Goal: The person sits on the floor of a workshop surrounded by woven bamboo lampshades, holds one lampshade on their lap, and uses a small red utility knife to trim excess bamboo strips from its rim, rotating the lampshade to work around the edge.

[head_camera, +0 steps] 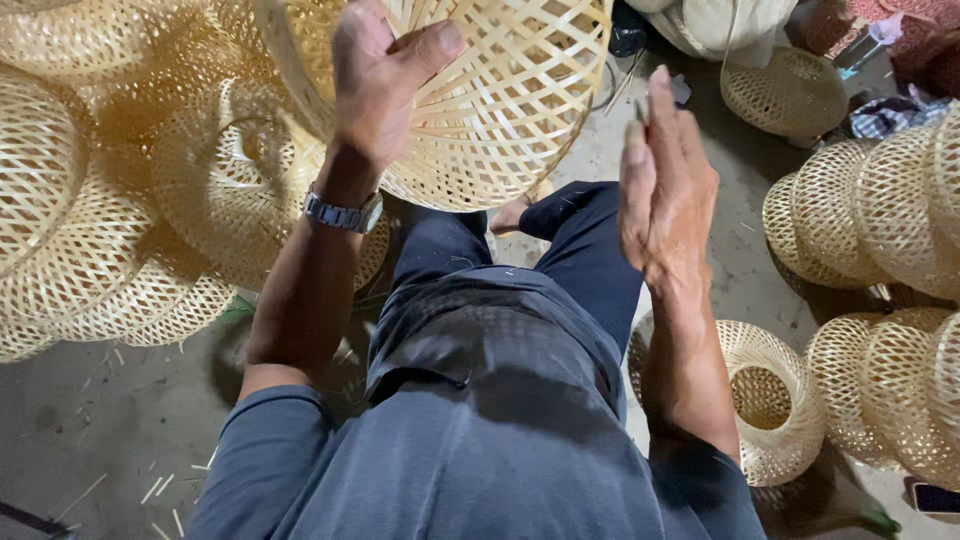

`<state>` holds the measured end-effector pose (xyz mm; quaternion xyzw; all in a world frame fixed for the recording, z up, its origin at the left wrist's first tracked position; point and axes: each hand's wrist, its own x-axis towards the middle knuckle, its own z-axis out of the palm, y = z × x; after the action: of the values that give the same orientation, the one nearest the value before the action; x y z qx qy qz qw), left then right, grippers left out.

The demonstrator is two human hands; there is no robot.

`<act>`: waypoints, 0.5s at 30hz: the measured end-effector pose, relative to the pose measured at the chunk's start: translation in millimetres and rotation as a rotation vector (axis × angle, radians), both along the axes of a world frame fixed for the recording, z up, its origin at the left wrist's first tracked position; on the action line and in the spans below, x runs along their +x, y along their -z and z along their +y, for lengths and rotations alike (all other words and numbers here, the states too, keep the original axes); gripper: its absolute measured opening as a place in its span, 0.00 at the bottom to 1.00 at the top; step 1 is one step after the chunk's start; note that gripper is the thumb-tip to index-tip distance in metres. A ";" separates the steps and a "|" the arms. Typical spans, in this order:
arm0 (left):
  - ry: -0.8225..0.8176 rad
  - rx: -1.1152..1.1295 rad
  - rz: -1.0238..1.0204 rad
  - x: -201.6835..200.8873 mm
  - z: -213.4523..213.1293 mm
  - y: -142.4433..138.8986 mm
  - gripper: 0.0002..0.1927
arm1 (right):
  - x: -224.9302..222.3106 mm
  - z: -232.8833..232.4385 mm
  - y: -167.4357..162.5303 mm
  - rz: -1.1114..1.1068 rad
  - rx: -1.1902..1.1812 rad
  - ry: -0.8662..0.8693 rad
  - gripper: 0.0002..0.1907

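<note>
Left hand (375,80) grips the rim of a woven bamboo basket (500,100), thumb over the weave, basket held up above the knees. Wristwatch (343,213) on that wrist. Right hand (665,190) flat and open, fingers straight, holding nothing, just right of the basket, not touching it. More woven baskets piled left (90,230) and right (870,215); one lies on the concrete floor (110,420) by the right elbow (775,400).

Blue-grey short-sleeved shirt (480,470), dark navy trousers (580,250), silver metal wristwatch (342,213) on left wrist.
</note>
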<state>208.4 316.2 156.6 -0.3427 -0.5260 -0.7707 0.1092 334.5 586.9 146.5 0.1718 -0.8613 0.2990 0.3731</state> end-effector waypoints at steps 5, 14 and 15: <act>-0.202 -0.153 0.223 -0.9 -3.4 7.1 0.25 | 2.4 -9.5 -7.4 0.066 0.096 -0.029 0.20; -0.640 -0.489 0.390 -0.5 -9.3 11.1 0.26 | -3.9 -9.3 -7.9 -0.044 0.115 0.013 0.24; -0.620 -0.467 0.400 0.4 -8.8 9.7 0.26 | -4.9 -8.8 -6.3 -0.031 0.101 -0.007 0.24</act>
<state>208.8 307.4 146.9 -0.3268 -0.7326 -0.4803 0.3546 329.6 578.0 152.8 0.1889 -0.8804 0.2591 0.3495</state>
